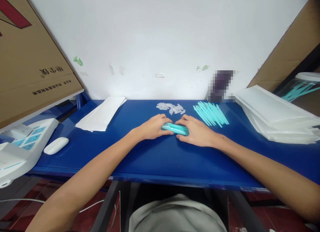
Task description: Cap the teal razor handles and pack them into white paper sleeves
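Between my two hands, just above or on the blue table, lies a bundle of thin teal sticks (175, 128), set crosswise. My left hand (157, 127) grips its left end, thumb on the near side and fingers on the far side. The right end is held the same way by my right hand (195, 130). Behind the hands is a small scatter of translucent whitish pieces (172, 107). To the right of my right hand, more teal sticks (210, 113) lie loosely side by side. What exactly the sticks are is too small to tell.
White flat sheets or sleeves (101, 113) lie at the left of the blue table (160, 162). A white oval case (56, 145) and a white device (32, 138) are farther left. White padded envelopes (277, 113) pile up at right, near a clear jar (300, 87). Cardboard (37, 58) stands at left.
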`<state>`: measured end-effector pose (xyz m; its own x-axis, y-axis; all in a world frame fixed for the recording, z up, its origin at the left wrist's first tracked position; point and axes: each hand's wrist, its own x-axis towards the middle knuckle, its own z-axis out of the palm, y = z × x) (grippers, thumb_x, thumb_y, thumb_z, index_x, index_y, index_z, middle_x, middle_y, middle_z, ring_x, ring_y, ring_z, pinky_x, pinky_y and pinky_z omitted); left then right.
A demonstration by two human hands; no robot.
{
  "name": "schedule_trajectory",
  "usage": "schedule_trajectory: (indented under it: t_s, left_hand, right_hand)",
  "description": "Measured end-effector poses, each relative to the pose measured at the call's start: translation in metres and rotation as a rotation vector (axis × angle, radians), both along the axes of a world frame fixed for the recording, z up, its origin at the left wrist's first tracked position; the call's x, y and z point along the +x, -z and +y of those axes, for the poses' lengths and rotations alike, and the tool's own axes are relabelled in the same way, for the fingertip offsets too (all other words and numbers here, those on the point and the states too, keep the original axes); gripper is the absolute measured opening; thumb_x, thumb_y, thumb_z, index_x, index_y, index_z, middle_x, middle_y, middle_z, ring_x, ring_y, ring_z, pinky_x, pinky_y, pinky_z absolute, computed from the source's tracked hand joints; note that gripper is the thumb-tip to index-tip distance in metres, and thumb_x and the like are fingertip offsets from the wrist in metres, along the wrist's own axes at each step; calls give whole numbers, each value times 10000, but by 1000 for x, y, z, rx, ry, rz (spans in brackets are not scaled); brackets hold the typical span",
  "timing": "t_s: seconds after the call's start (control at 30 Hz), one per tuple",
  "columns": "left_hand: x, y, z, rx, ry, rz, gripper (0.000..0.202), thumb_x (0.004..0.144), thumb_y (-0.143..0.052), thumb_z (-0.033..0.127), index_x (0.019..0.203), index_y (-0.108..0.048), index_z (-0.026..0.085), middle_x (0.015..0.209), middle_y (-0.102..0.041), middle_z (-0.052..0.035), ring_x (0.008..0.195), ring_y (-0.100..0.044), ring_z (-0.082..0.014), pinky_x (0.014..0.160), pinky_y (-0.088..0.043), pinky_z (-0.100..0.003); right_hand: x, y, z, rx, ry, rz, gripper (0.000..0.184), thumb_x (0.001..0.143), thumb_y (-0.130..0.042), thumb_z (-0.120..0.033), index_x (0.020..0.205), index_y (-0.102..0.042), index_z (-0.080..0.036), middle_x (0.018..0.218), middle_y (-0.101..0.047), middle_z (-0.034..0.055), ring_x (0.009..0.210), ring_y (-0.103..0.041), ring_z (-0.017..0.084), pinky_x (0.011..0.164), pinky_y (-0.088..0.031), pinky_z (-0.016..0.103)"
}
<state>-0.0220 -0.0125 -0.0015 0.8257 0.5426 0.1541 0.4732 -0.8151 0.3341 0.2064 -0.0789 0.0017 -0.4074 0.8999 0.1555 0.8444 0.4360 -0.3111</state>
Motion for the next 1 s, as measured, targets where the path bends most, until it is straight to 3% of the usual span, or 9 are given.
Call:
schedule_trajectory:
  t_s: [0.13,0.33,0.47,0.6,0.67,0.73,0.8,0.9,1.0]
  left_hand:
    - [1,2,0,21,19,8,422,962,-579,546,1128,-664,167,1046,-600,-90,963,-567,-249,803,-411,-325]
    - [4,11,2,67,16,-46,349,986,-564,481,1103,-648,163,979,-618,-84,889,-586,-234,776,-424,-326]
    - [-2,6,4,90,14,-41,366,933,-621,500,1079,-679,170,996,-649,-93,921,-609,-254,816,-448,-352]
    - [-21,-12,15,90,-51,-182,507,925,-592,557,1284,-641,204,1127,-680,-104,1028,-620,-273,911,-461,-381]
    - [-38,-20,28,164,-212,-262,519,972,-497,552,1334,-618,200,1196,-673,-118,1099,-605,-289,988,-441,-416]
    - [-63,-23,43,328,-526,-220,531,977,-463,533,1323,-632,168,1291,-624,-168,1248,-520,-358,1083,-366,-497]
    - [-92,-22,59,399,-822,-79,583,943,-504,517,1397,-580,159,1485,-470,-214,1397,-358,-447,1130,-272,-600]
    - [-133,-18,74,228,-1141,126,865,816,-641,609,1532,-422,175,1639,-225,-241,1489,-74,-568,1112,-175,-728]
    - [-154,-15,80,49,-1289,218,1036,769,-638,698,1604,-274,203,1652,-160,-271,1476,-116,-598,1091,-151,-765]
  right_hand:
    - [-1,-8,13,-92,-82,-59,274,842,-603,-395,1032,-618,-198,993,-615,86,898,-590,252,733,-458,360]
    - [-22,-24,30,-233,-109,-226,180,824,-657,-361,783,-584,-201,839,-646,99,629,-599,217,536,-410,336]
    - [-36,-25,29,-147,-134,-394,168,882,-620,-318,942,-639,-162,1009,-691,161,785,-686,274,614,-451,344]
    - [-35,-17,25,-28,-116,-442,250,931,-575,-261,1155,-589,-152,1139,-693,186,963,-698,311,694,-448,337]
    - [-31,-12,24,14,-97,-426,265,951,-553,-263,1197,-550,-166,1088,-709,170,901,-702,301,653,-422,328]
    - [-27,-8,22,28,-65,-348,246,951,-549,-273,1182,-539,-192,974,-722,127,801,-691,279,600,-387,314]
    - [-24,-5,21,20,-21,-200,234,909,-604,-324,1113,-562,-219,862,-715,74,719,-663,254,570,-367,303]
    - [-23,-2,17,80,18,169,249,812,-678,-432,932,-608,-225,751,-687,27,648,-614,218,576,-388,305]
    - [-23,0,15,193,56,512,276,784,-645,-482,759,-589,-212,653,-632,15,582,-549,187,570,-393,315]
